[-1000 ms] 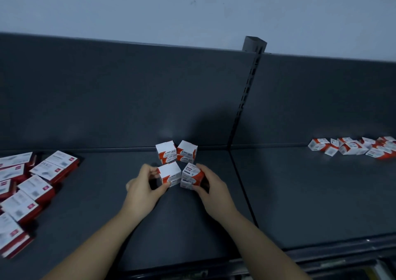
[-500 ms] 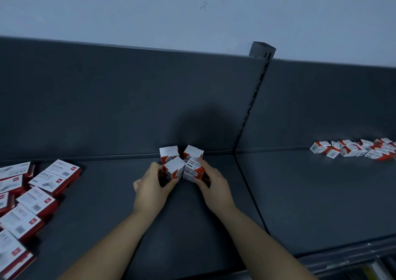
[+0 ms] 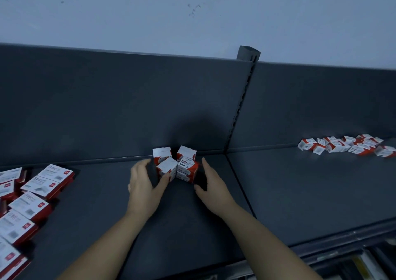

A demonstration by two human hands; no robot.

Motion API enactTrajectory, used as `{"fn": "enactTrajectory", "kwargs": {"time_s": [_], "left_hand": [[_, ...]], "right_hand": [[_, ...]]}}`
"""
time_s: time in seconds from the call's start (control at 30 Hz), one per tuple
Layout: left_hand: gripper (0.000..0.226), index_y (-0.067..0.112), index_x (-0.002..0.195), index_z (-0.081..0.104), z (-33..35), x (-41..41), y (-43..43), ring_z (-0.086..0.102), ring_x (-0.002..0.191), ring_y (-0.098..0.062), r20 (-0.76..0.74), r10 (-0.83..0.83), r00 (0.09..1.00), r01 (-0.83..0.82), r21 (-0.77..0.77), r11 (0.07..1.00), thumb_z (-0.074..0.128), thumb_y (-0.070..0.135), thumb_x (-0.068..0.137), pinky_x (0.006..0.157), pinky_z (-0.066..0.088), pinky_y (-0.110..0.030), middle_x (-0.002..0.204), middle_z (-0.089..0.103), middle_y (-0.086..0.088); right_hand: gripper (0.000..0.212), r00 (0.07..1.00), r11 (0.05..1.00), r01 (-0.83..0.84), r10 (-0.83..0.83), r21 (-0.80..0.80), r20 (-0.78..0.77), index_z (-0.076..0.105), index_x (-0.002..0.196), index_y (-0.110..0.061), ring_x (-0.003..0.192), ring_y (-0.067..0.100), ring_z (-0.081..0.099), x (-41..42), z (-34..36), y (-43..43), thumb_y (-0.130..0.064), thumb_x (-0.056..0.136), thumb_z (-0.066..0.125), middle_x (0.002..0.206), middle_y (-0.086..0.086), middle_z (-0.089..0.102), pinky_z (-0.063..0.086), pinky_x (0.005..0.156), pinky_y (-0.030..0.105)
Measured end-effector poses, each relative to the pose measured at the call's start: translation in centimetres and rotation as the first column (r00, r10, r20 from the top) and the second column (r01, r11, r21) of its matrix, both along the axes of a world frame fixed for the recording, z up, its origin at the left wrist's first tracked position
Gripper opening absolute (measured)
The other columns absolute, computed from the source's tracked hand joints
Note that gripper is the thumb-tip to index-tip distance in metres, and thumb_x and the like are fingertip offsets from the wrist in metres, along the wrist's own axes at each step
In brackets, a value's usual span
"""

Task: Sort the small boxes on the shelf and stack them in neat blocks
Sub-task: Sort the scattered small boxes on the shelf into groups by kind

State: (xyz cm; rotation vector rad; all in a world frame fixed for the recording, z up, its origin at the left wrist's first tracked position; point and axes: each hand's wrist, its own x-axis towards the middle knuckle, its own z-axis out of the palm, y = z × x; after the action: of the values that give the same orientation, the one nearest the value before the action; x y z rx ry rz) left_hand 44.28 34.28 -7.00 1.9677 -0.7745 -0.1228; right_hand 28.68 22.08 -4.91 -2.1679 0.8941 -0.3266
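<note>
Your hands have closed 4 boxes (image 3: pixel 175 165) into 1 block at the back of the shelf (image 3: pixel 300 194).
Left hand (image 3: pixel 145 185) spread, thumb touching it; right hand (image 3: pixel 212 186) spread, just clear. A stray brush could skew it.

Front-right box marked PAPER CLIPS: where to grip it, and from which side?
Come from the right with the right hand, which is open beside it. Pinch the paper clips box across its near and far faces, towards the free right end. Its left side looks pressed against the tilted box, so probably no finger fits there.
</note>
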Motion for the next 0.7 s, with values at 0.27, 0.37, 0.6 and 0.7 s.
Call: {"fn": "enactTrajectory", "kwargs": {"time_s": [0.27,0.37,0.6,0.7], "left_hand": [[0.087,0.015,0.155,-0.002,2.5,-1.6,-0.3,-0.023,0.144,-0.009,0.308,-0.324,0.894,0.22,0.327,0.919,0.056,0.028,0.091,0.119,-0.009,-0.033,0.162,-0.013,0.002],[0.086,0.015,0.155,-0.006,3.5,-2.7,-1.2,-0.025,0.143,-0.01,0.35,-0.399,0.848,0.216,0.46,0.861,0.048,0.034,0.091,0.118,-0.013,-0.031,0.162,-0.017,0.0],[0.089,0.013,0.154,-0.009,5.2,-7.2,-4.5,-0.019,0.148,-0.014,0.347,-0.441,0.828,0.178,0.583,0.793,0.023,0.044,0.077,0.118,-0.013,-0.03,0.162,-0.017,-0.001],[0.089,0.013,0.155,-0.007,6.0,-10.3,-6.8,-0.018,0.148,-0.014,0.354,-0.45,0.82,0.162,0.61,0.776,0.021,0.045,0.077,0.118,-0.013,-0.031,0.161,-0.019,-0.002]], "right_hand": [[0.077,0.944,0.936,-0.195,0.099,-0.292,-0.313,-0.006,0.156,-0.016,0.151,0.013,-0.007,-2.8,2.1,-1.4,-0.035,0.102,0.045,0.164,-0.002,-0.008,0.0,0.123,0.03],[0.076,0.923,0.898,-0.233,0.083,-0.374,-0.376,-0.007,0.156,-0.014,0.151,0.016,-0.01,-3.5,2.6,-1.9,-0.038,0.102,0.04,0.164,0.0,-0.011,-0.003,0.123,0.034],[0.072,0.913,0.875,-0.252,0.074,-0.413,-0.401,-0.009,0.156,-0.013,0.15,0.016,-0.014,-8.0,3.9,-4.8,-0.037,0.103,0.033,0.164,0.001,-0.014,-0.009,0.121,0.033],[0.07,0.911,0.875,-0.247,0.064,-0.416,-0.407,-0.01,0.155,-0.013,0.15,0.016,-0.015,-10.9,4.4,-6.7,-0.038,0.104,0.031,0.163,0.001,-0.015,-0.008,0.122,0.034]]}}
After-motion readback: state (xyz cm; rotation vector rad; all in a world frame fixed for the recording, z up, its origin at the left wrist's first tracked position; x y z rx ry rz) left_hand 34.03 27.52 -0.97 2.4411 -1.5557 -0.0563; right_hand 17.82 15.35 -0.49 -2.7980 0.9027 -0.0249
